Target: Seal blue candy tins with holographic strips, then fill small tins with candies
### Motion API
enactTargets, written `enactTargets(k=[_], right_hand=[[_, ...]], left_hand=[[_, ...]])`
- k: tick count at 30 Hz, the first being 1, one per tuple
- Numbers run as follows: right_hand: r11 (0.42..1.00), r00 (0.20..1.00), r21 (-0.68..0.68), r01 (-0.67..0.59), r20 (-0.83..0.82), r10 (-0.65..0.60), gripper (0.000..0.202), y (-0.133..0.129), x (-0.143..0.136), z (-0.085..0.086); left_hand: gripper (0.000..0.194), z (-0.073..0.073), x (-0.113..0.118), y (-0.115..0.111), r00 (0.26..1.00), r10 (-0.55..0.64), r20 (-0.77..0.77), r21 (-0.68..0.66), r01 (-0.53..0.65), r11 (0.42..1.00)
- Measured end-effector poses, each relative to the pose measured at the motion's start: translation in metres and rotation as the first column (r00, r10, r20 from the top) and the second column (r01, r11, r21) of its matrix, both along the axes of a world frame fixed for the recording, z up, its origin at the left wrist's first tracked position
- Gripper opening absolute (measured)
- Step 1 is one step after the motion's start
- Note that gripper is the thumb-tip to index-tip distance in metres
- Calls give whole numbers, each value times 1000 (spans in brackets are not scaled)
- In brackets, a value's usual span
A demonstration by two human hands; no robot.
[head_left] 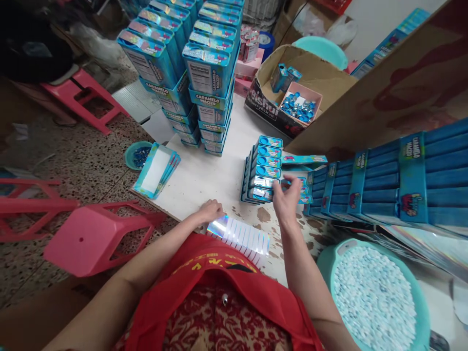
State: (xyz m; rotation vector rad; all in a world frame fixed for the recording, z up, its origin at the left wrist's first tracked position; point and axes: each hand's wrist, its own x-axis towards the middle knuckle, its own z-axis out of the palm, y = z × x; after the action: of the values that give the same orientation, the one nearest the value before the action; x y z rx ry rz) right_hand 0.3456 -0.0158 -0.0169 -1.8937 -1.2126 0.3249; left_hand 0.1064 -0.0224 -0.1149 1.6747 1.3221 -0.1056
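Note:
My right hand is at the right end of the nearest small blue tins, its thumb against them and its fingers apart. Several of these tins stand in a row in a blue display box; the two nearest have shiny tops. More tin ends show just beyond my right hand. My left hand rests at the table's front edge, fingers curled over the corner of a shiny sticker sheet with narrow strips. Its fingertips are partly hidden.
Tall stacks of filled blue boxes stand at the back left. Flat blue trays lie at the left edge near a small bowl. A carton holds caps. Right are stacked boxes and a candy-filled tub. Pink stools stand left.

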Motion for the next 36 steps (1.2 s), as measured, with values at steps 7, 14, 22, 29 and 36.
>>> enactTargets(k=[7, 14, 22, 29, 36], right_hand=[[870, 857, -3, -492, 171, 486, 15, -82, -60, -18], [653, 689, -525, -545, 162, 706, 32, -95, -94, -81], [639, 648, -522, -565, 199, 735, 17, -93, -90, -80], [666, 687, -540, -515, 205, 698, 31, -92, -93, -88], [647, 665, -482, -591, 163, 729, 17, -102, -87, -86]], left_hand=[[24, 10, -15, 1, 945, 169, 280, -211, -111, 971], [19, 1, -8, -8, 958, 247, 148, -121, -230, 966], [18, -15, 0, -12, 918, 369, 146, -129, -352, 927], [14, -14, -1, -14, 908, 404, 112, -132, -390, 911], [14, -17, 4, -15, 903, 422, 75, -137, -410, 902]])
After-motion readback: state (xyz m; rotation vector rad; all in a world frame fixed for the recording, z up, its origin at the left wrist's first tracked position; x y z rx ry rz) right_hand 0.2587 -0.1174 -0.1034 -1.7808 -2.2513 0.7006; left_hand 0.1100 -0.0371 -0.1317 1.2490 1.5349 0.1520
